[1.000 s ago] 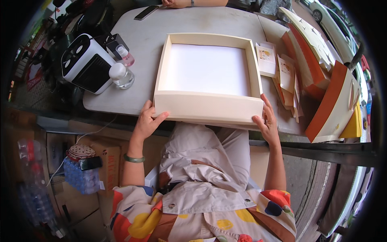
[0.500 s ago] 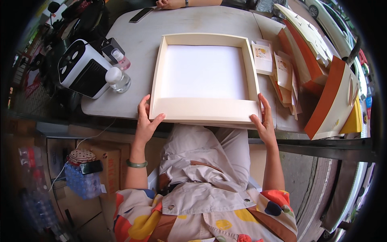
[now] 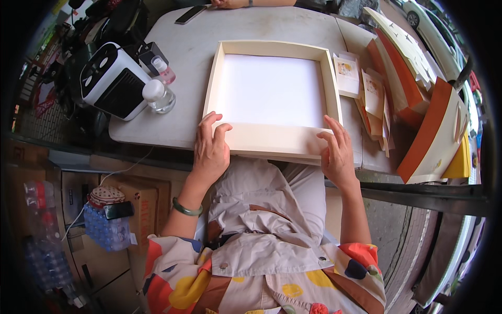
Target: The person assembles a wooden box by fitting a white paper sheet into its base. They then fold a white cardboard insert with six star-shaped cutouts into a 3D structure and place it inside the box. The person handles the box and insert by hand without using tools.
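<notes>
A shallow cream-coloured box [image 3: 277, 140] with a white inner base lies on the table, its near edge at the table's front edge. My left hand [image 3: 212, 149] is at its near left corner, fingers apart and slightly bent, fingertips over the near wall. At the near right corner is my right hand [image 3: 339, 152], its fingers also spread and bent, the tips at the inner rim and just above the near wall. Neither hand is wrapped round the box. A green bangle [image 3: 187, 207] circles my left wrist.
On the table's left are a white-and-black appliance [image 3: 115, 81], a clear white-capped bottle [image 3: 159, 97] and a pink one [image 3: 164, 70]. Small envelopes [image 3: 372, 97] and cream-and-orange paper bags [image 3: 429, 133] crowd the right. Beyond lie a phone [image 3: 190, 14] and another person's hand [image 3: 229, 3].
Both hands have left the box's outer sides and moved inward over its near corners, fingers now on top. In the picture, the box and table have shifted slightly right.
</notes>
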Demonstrator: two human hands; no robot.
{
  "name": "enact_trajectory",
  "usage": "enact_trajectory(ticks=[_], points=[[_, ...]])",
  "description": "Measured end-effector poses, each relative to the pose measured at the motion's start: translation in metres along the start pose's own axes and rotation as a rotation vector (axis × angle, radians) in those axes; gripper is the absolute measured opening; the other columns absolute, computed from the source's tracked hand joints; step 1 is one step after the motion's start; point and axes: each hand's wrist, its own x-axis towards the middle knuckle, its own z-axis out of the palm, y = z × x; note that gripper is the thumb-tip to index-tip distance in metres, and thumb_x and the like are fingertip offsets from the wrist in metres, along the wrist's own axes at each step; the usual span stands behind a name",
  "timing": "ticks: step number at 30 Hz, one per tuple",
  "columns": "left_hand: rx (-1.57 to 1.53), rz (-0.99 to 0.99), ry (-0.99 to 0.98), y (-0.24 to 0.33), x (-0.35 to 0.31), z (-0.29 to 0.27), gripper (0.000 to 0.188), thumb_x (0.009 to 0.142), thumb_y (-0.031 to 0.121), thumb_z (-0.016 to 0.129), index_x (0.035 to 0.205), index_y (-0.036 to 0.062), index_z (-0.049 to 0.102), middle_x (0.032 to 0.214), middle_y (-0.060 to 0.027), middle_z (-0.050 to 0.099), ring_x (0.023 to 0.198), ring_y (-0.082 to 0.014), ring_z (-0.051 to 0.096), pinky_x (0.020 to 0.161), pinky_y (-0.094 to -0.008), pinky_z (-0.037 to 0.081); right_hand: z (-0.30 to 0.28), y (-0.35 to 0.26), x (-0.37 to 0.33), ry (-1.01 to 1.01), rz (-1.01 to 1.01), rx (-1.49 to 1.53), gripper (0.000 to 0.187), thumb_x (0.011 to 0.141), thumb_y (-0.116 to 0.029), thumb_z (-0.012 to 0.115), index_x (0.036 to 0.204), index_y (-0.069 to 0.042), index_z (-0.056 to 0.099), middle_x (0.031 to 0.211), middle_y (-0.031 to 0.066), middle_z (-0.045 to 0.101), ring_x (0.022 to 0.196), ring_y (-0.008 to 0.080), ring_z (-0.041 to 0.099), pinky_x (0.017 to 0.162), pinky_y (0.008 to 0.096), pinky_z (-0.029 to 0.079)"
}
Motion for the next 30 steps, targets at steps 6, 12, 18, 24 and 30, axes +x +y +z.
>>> enact_trajectory(ticks=[6, 12, 18, 24, 30], points=[[-0.130, 0.015, -0.044, 0.012, 0.021, 0.019, 0.032, 0.071, -0.010, 0.057, 0.100, 0.0006, 0.046, 0.123, -0.0189, 0.043, 0.115, -0.0367, 0.046, 0.095, -0.0431, 0.040, 0.022, -0.006, 0.018, -0.076, 0.003, 0.160, 0.038, 0.065, 0.014, 0.050, 0.100, -0.002, 0.051, 0.133, 0.0192, 0.046, 0.116, 0.0368, 0.050, 0.097, 0.0432, 0.042], [-0.078, 0.046, 0.095, 0.011, 0.017, 0.034, 0.028, 0.069, -0.010, 0.058, 0.093, 0.0023, 0.049, 0.110, -0.0162, 0.049, 0.103, -0.0341, 0.050, 0.089, -0.0424, 0.041, 0.028, -0.004, 0.020, -0.100, 0.015, 0.156, 0.029, 0.069, 0.011, 0.052, 0.095, -0.001, 0.047, 0.129, 0.0212, 0.051, 0.113, 0.0370, 0.052, 0.097, 0.0437, 0.042], [0.020, 0.093, 0.215, 0.019, 0.012, 0.039, 0.027, 0.070, -0.009, 0.061, 0.092, 0.0054, 0.053, 0.102, -0.0112, 0.053, 0.094, -0.0288, 0.053, 0.081, -0.0389, 0.041, 0.035, -0.003, 0.016, -0.193, 0.070, 0.045, 0.010, 0.087, -0.009, 0.051, 0.094, -0.002, 0.047, 0.115, 0.0171, 0.059, 0.111, 0.0346, 0.054, 0.104, 0.0523, 0.033], [-0.028, 0.069, 0.324, 0.006, 0.006, 0.032, 0.027, 0.075, -0.002, 0.065, 0.097, 0.0035, 0.051, 0.101, -0.0128, 0.052, 0.093, -0.0299, 0.052, 0.083, -0.0403, 0.041, 0.030, -0.010, 0.020, -0.172, 0.048, 0.007, 0.006, 0.085, -0.005, 0.053, 0.089, -0.003, 0.049, 0.096, 0.0133, 0.058, 0.095, 0.0324, 0.055, 0.103, 0.0526, 0.033], [-0.273, -0.255, 0.441, -0.035, -0.008, 0.011, 0.023, 0.077, 0.002, 0.061, 0.097, 0.0005, 0.050, 0.098, -0.0133, 0.051, 0.090, -0.0283, 0.050, 0.081, -0.0373, 0.042, 0.035, -0.012, 0.019, -0.076, 0.014, -0.024, 0.008, 0.082, -0.003, 0.054, 0.087, -0.004, 0.048, 0.103, 0.0138, 0.055, 0.099, 0.0312, 0.053, 0.107, 0.0547, 0.026]])
